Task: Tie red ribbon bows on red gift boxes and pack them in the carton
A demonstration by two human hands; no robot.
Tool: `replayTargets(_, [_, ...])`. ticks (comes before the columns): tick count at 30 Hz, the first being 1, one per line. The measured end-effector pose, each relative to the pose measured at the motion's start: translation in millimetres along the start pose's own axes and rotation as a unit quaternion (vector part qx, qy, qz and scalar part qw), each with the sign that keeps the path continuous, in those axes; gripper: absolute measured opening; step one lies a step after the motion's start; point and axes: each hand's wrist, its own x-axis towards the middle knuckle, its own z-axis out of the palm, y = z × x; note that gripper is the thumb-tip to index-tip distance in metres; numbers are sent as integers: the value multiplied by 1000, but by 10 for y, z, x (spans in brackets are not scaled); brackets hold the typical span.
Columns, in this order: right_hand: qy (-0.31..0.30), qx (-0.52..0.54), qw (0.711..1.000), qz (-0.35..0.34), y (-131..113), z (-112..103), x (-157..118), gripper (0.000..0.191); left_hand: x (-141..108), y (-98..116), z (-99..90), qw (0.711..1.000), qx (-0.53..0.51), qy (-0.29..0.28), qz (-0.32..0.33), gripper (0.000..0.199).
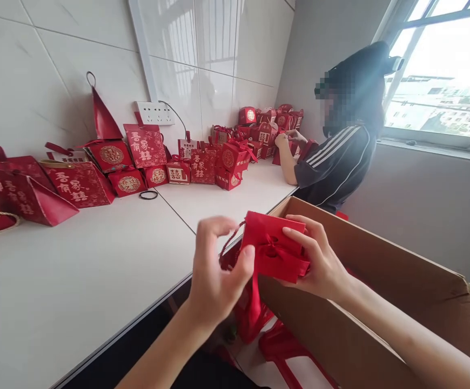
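Note:
A small red gift box (277, 229) with a ribbon bow on its face is in my right hand (314, 254), whose fingers press its right side. Close to the box's left edge is my left hand (219, 270), with thumb and fingers apart and slightly blurred. The thumb tip overlaps the box's edge; whether it touches cannot be made out. A dark red cord (232, 240) curves from the box's upper left corner beside my left fingers. Below the box dangles a red ribbon end (254, 302).
An open cardboard box (405, 259) stands to the right below my right arm. Several red gift boxes (115, 154) line the back of the white table (109, 270), with a black ring (148, 195) before them. At the far end another person (336, 156) handles red boxes.

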Motion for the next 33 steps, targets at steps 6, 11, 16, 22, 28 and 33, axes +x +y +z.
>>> replayTargets(6, [-2, 12, 1000, -6, 50, -52, -58, 78, 109, 41, 79, 997, 67, -38, 24, 4])
replayTargets(11, [21, 16, 999, 18, 71, -107, -132, 77, -160, 137, 190, 970, 67, -45, 229, 16])
replayTargets(16, [26, 18, 999, 12, 132, -130, -195, 76, -239, 199, 346, 967, 51, -61, 241, 14])
replayTargets(22, [73, 91, 908, 402, 859, -265, -376, 63, -173, -339, 4, 969, 220, -92, 63, 23])
replayTargets(28, [38, 400, 651, 644, 1561, -56, -855, 31, -272, -1165, -559, 909, 354, -137, -173, 44])
replayTargets(33, [11, 216, 855, 471, 1738, 493, -1031, 32, -365, -1192, -536, 901, 374, -167, -145, 47])
